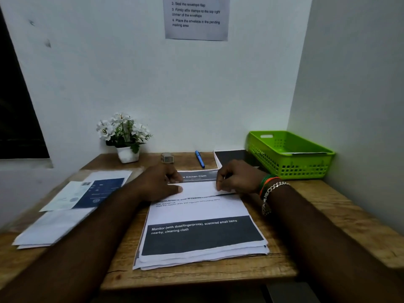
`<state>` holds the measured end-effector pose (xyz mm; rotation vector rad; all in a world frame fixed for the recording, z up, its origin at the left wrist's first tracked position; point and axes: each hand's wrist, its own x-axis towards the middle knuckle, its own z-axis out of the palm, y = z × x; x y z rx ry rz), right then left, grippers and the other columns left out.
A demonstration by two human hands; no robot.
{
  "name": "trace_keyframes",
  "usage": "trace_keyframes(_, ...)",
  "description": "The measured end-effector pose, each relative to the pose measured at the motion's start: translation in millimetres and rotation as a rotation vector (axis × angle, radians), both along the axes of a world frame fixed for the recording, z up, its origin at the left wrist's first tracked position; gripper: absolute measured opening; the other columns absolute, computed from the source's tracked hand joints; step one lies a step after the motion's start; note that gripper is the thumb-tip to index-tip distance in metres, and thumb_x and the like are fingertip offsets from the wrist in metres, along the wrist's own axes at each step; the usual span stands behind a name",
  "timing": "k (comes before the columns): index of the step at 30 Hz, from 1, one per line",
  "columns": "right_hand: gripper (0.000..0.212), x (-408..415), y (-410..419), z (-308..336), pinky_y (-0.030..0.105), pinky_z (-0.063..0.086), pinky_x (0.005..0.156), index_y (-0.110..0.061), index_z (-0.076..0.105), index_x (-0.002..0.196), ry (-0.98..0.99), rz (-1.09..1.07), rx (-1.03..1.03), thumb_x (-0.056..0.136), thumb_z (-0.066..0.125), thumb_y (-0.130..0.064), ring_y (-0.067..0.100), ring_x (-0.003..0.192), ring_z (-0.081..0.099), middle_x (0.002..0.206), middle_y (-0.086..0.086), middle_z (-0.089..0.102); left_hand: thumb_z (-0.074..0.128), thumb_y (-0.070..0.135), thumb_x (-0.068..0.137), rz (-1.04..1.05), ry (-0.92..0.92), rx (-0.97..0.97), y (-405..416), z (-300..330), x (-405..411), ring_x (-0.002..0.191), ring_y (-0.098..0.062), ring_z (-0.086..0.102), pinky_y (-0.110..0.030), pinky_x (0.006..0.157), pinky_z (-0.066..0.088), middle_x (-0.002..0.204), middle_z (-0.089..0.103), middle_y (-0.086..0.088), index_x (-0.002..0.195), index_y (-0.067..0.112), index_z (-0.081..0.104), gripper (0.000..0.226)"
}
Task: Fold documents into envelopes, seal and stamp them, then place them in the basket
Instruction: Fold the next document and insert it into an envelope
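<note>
A stack of printed documents (pixel 196 215) lies in the middle of the wooden desk. On its far part lies a folded white sheet (pixel 196 189). My left hand (pixel 161 184) rests on the sheet's left end with the thumb along its near edge. My right hand (pixel 236 178) has curled fingers pinching the sheet's right end. A green plastic basket (pixel 290 167) stands at the back right with a white envelope inside. Envelopes and blue-printed papers (pixel 72 206) lie at the left of the desk.
A white pot of white flowers (pixel 124 138) stands at the back left. A small metal object (pixel 167 158) and a blue pen (pixel 200 159) lie along the back edge. A dark sheet (pixel 234 157) sits beside the basket. Walls close in behind and at right.
</note>
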<state>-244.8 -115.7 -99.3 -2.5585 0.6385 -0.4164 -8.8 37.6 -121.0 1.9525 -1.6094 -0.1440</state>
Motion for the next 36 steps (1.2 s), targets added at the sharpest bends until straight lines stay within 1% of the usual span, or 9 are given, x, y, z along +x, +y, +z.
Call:
trace_keyframes(4,0.023,9,1,-7,0.024,0.046,0.063,-0.018,0.073,0.074,-0.09,-0.079,-0.093,0.079,0.07,-0.041,0.003,0.067,0.059,0.069,-0.008,0.068,0.082,0.022,0.084,-0.049,-0.021,0.058,-3,3,0,0.083,-0.003,0.063,-0.008,0.067,0.043,0.094,0.071,0.01,0.104,0.027,0.076,0.021)
trace_keyframes(8,0.027,22,4,-18,0.028,0.048,0.076,-0.03,0.07,0.086,-0.168,-0.101,-0.2,0.081,0.062,-0.056,0.004,0.084,0.062,0.086,-0.015,0.07,0.081,0.014,0.084,-0.033,0.009,0.024,-3,5,-7,0.078,-0.004,0.057,-0.006,0.063,0.041,0.089,0.065,0.008,0.101,0.024,0.071,0.023)
trace_keyframes(13,0.014,26,9,-10,0.029,0.045,0.073,-0.027,0.065,0.075,-0.239,-0.015,-0.193,0.086,0.073,-0.032,0.011,0.078,0.061,0.079,-0.008,0.067,0.078,0.037,0.085,0.033,-0.067,-0.044,-1,7,-9,0.086,-0.007,0.058,-0.027,0.073,0.045,0.091,0.062,0.014,0.092,0.035,0.063,0.016)
trace_keyframes(20,0.02,24,13,-2,0.038,0.049,0.073,-0.022,0.071,0.08,-0.381,0.017,-0.26,0.085,0.072,-0.041,0.017,0.077,0.063,0.078,-0.005,0.069,0.055,0.066,0.081,-0.001,-0.125,-0.324,-10,16,-42,0.083,0.003,0.06,-0.05,0.089,0.051,0.087,0.065,0.032,0.086,0.048,0.065,0.021)
trace_keyframes(24,0.022,19,7,-3,0.041,0.053,0.08,-0.023,0.072,0.079,-0.351,0.005,-0.213,0.081,0.069,-0.045,0.017,0.082,0.067,0.082,-0.004,0.073,0.067,0.058,0.083,0.031,-0.166,-0.247,-5,23,-31,0.074,0.005,0.062,-0.035,0.077,0.053,0.075,0.069,0.022,0.08,0.036,0.072,0.022)
trace_keyframes(27,0.025,13,1,-3,0.041,0.054,0.08,-0.018,0.073,0.08,-0.355,-0.034,-0.161,0.079,0.07,-0.042,0.02,0.082,0.068,0.079,-0.002,0.073,0.074,0.043,0.088,0.077,-0.066,-0.185,6,22,-10,0.07,-0.001,0.065,-0.03,0.068,0.05,0.07,0.07,0.013,0.074,0.028,0.073,0.02)
trace_keyframes(31,0.019,6,-5,-3,0.03,0.044,0.066,-0.022,0.069,0.069,-0.343,-0.076,-0.131,0.083,0.075,-0.034,0.0,0.063,0.054,0.06,-0.018,0.061,0.073,0.035,0.092,0.093,0.081,-0.249,15,14,1,0.077,-0.009,0.069,-0.033,0.074,0.056,0.077,0.074,0.008,0.082,0.024,0.076,0.016)
trace_keyframes(34,0.025,8,-1,-2,0.035,0.05,0.07,-0.019,0.072,0.075,-0.354,-0.088,-0.164,0.081,0.072,-0.043,0.01,0.07,0.062,0.067,-0.009,0.067,0.078,0.03,0.088,-0.001,0.138,-0.346,9,15,-10,0.081,-0.003,0.067,-0.016,0.07,0.049,0.085,0.075,0.01,0.091,0.026,0.077,0.006)
trace_keyframes(36,0.03,12,1,-4,0.038,0.052,0.073,-0.018,0.074,0.08,-0.358,-0.082,-0.176,0.079,0.07,-0.047,0.011,0.071,0.062,0.072,-0.003,0.069,0.081,0.027,0.085,-0.045,0.122,-0.353,0,14,-15,0.083,-0.003,0.068,-0.022,0.075,0.05,0.085,0.076,0.01,0.088,0.024,0.078,0.005)
